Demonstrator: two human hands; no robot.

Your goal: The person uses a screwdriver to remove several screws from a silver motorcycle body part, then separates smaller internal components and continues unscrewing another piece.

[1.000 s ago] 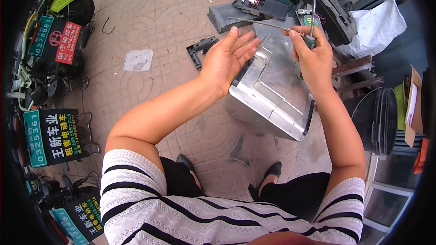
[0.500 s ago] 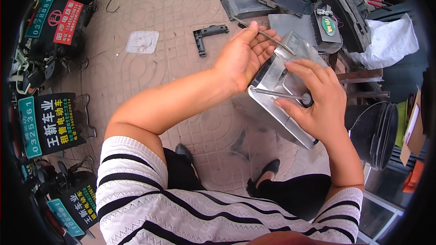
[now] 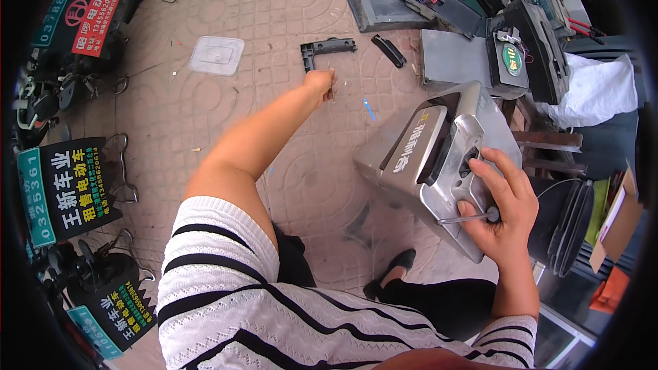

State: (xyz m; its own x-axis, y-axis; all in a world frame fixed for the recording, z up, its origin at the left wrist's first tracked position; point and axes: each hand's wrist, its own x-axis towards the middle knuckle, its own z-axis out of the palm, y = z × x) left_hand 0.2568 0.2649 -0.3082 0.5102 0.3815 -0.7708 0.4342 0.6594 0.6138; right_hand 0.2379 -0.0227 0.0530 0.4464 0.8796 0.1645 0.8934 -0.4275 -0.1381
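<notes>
A silver-grey box-shaped case (image 3: 404,151) with a black slot in its top leans beneath my right hand (image 3: 507,202). That hand keeps a screwdriver (image 3: 456,219) tucked by the thumb, its thin shaft pointing left. The index and middle fingers reach onto the case's top, beside a small dark recess (image 3: 469,158). My left hand (image 3: 320,85) is stretched out low over the paving, close to a black L-shaped plastic bracket (image 3: 332,46). Its fingers point down and are blurred, so what they hold, if anything, cannot be made out.
A black curved piece (image 3: 388,51), a blue strip (image 3: 370,109) and a clear plastic sheet (image 3: 216,56) lie on the paving. Opened grey boxes (image 3: 384,10) are piled at the far right. A black bucket (image 3: 558,223) stands at right; scooters with plates (image 3: 82,185) line the left.
My left hand has left the case, where it held a long thin strip, and moved left to the floor. The case now shows its slotted top. My right hand still holds the screwdriver.
</notes>
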